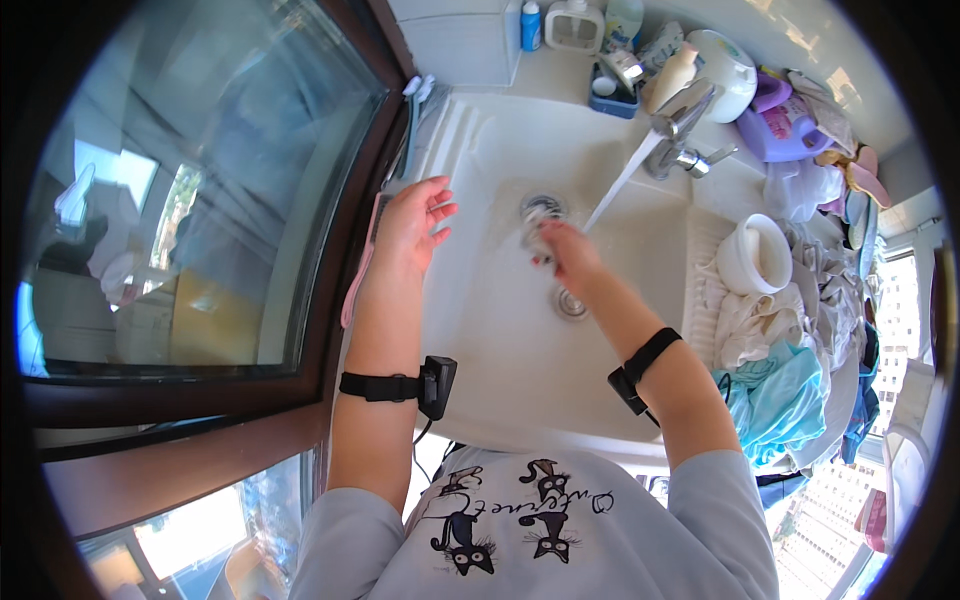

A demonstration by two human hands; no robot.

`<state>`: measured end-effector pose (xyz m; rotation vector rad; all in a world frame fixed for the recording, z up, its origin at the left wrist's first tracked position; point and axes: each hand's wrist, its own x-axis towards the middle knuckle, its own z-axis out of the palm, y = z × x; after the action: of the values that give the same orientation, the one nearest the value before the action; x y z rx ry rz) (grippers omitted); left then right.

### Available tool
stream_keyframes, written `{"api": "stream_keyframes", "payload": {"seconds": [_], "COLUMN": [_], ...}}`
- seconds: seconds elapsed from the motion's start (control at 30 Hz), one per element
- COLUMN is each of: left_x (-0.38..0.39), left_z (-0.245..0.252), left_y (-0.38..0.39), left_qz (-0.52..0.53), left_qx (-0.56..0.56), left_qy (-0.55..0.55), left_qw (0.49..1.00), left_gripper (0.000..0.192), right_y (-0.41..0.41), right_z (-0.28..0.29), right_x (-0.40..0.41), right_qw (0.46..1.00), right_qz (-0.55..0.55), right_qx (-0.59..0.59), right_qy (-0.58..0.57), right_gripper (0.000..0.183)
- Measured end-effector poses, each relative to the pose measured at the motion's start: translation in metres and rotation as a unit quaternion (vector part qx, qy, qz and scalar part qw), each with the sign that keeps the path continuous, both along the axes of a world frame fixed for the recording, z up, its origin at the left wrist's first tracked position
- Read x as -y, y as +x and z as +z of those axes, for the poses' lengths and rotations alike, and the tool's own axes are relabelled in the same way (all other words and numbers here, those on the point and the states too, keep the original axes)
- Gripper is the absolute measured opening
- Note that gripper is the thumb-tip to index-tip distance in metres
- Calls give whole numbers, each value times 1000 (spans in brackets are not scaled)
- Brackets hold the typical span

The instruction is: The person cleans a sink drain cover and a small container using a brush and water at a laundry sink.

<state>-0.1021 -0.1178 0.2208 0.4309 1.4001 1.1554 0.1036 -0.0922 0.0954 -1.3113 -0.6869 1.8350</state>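
Note:
Water runs from a chrome faucet [675,127] into a white laundry sink [510,367]. Over the basin, my right hand [568,251] grips a small, pale, blurred item [537,234], perhaps a cloth, with a touch of red at its lower end. That item partly covers a round metal drain fitting [546,204], and a second metal drain [571,304] lies just below my right hand. My left hand [417,217] hovers at the sink's left side with its fingers loosely spread and nothing in them.
A brown-framed window [330,322] flanks the sink on the left, with a pink-handled brush [363,270] along it. Right of the basin are a white tub [754,255] and turquoise cloth [784,397]. A purple detergent bottle [784,131] and a soap box [613,97] line the back ledge.

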Motion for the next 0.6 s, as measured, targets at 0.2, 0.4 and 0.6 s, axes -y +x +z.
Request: {"api": "stream_keyframes", "payload": {"seconds": [0.2,0.4,0.6], "left_x": [24,30,38], "left_z": [-6,0,-9], "left_y": [-41,-39,-42], "left_qz": [39,42,27], "left_qx": [-12,-32,-44], "left_qy": [14,-3,22], "left_qw": [999,999,998], "left_gripper": [20,19,20], "right_y": [-103,-166,-122], "right_z": [-30,-122,-56], "right_x": [113,147,155], "right_qw": [942,361,587], "right_qz": [336,744,699], "right_qx": [-15,349,262], "right_qy": [-11,441,314], "right_gripper": [15,17,26]}}
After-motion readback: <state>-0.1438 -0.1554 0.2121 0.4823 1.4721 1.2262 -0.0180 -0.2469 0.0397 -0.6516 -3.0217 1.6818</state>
